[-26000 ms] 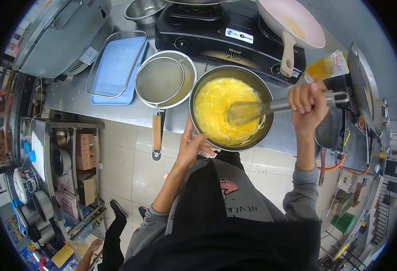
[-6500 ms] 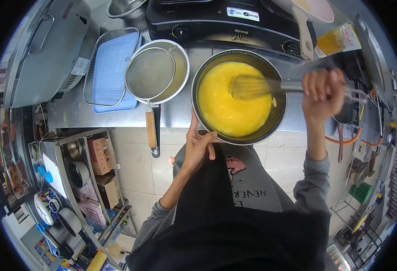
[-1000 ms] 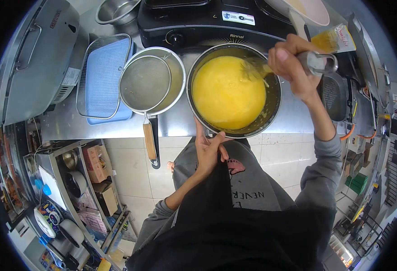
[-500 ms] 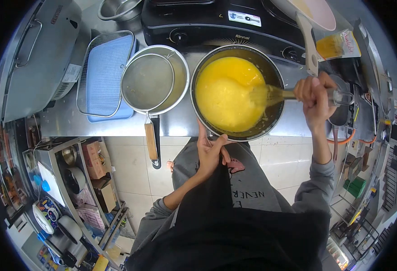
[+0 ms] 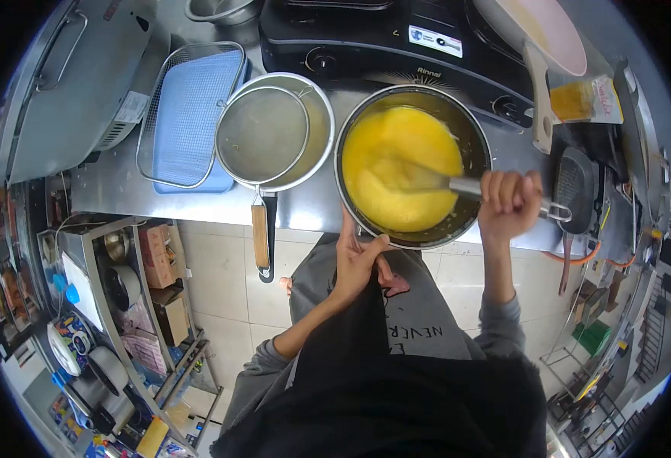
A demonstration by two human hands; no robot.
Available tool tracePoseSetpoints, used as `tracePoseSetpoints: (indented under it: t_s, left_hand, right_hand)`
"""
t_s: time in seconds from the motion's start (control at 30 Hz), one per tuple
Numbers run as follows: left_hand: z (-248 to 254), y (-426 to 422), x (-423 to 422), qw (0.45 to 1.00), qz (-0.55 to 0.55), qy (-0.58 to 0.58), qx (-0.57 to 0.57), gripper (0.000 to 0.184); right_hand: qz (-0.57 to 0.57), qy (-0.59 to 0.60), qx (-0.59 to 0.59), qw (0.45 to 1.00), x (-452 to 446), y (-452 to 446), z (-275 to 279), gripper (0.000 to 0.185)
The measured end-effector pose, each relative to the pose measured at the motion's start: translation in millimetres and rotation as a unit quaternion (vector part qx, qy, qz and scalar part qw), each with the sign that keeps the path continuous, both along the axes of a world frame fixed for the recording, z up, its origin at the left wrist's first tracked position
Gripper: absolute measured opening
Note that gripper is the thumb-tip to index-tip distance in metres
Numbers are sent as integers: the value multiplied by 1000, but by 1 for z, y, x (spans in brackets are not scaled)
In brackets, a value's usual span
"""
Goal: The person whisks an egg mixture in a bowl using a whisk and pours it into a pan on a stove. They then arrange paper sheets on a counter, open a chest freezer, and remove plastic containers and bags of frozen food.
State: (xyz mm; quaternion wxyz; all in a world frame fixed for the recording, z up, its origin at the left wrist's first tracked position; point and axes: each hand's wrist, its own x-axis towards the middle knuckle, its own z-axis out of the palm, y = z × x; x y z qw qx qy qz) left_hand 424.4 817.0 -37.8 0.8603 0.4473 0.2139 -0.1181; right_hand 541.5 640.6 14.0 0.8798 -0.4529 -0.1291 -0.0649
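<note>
A dark pot (image 5: 482,162) stands at the front edge of the steel counter, with smooth yellow liquid (image 5: 396,206) inside. My right hand (image 5: 509,202) is closed around the metal handle of a whisk (image 5: 467,186), whose wires are blurred in the liquid. Below the pot, my left hand (image 5: 360,259) holds it at its near side, thumb near the rim; the handle there is mostly hidden. To the left, a round strainer (image 5: 263,136) with a wooden handle rests on a pale pan (image 5: 322,145), whose dark handle hangs over the counter edge.
A black gas stove (image 5: 374,53) stands behind the pot, with a pink pan (image 5: 557,38) on its right. A yellow pouch (image 5: 587,101) and a small dark pan (image 5: 574,191) lie at the right. At the left are a wire basket over a blue tray (image 5: 198,114) and a grey appliance (image 5: 83,91).
Since the first frame, the lumpy yellow mixture has become smoother. In the last second, my right hand has moved nearer the counter's front edge with the whisk. My left hand still holds the pot.
</note>
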Motion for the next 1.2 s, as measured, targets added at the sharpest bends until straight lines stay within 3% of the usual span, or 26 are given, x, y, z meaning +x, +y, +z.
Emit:
tracePoseSetpoints:
  t_s: [0.1, 0.17, 0.23, 0.27, 0.37, 0.53, 0.63, 0.7, 0.8, 0.83, 0.9, 0.97, 1.03, 1.2]
  left_hand:
    - [-2, 1, -7, 1000, -4, 8, -15, 88]
    - [-5, 2, -6, 1000, -13, -9, -4, 86]
    - [0, 0, -6, 1000, -9, -9, -6, 87]
    - [2, 1, -2, 1000, -8, -15, -7, 87]
    - [-5, 1, -6, 1000, -12, -24, -5, 87]
    - [-5, 1, -6, 999, -7, -31, -19, 87]
    - [-7, 1, -10, 1000, -22, -12, -14, 87]
    - [-8, -1, -8, 1000, -1, -17, -19, 86]
    - [-4, 0, -7, 1000, -8, -19, -14, 87]
    - [-6, -1, -10, 1000, -15, -25, -13, 87]
    - [-13, -4, -12, 999, 3, -5, -33, 88]
    - [-13, -7, -9, 998, -8, -51, -31, 88]
    - [-12, -7, -10, 999, 20, -40, -11, 88]
    - [-6, -8, -9, 998, 15, -55, 8, 85]
  right_hand:
    - [-76, 92, 11, 993, 5, -20, 5, 31]
    - [-112, 74, 40, 990, 9, -28, 5, 33]
    - [-225, 40, 114, 967, 3, -32, -11, 35]
    - [-235, 97, 56, 966, -4, -21, -23, 35]
    - [-171, 165, 62, 969, -6, -35, -4, 36]
    - [-245, 102, 130, 955, 9, -36, -18, 35]
    - [-150, 125, 68, 978, 8, -39, 2, 33]
    - [-197, 104, 108, 969, 9, -39, 0, 31]
    - [-214, 178, 76, 957, -1, -10, -15, 30]
    - [-220, 171, 79, 957, -6, -10, -11, 30]
    - [-51, 122, 12, 991, -12, -19, 1, 29]
    - [-53, 86, -31, 994, -14, -30, 19, 29]
    - [-58, -3, -157, 986, -14, -37, 30, 27]
    - [-111, -124, -75, 983, 10, -15, -8, 24]
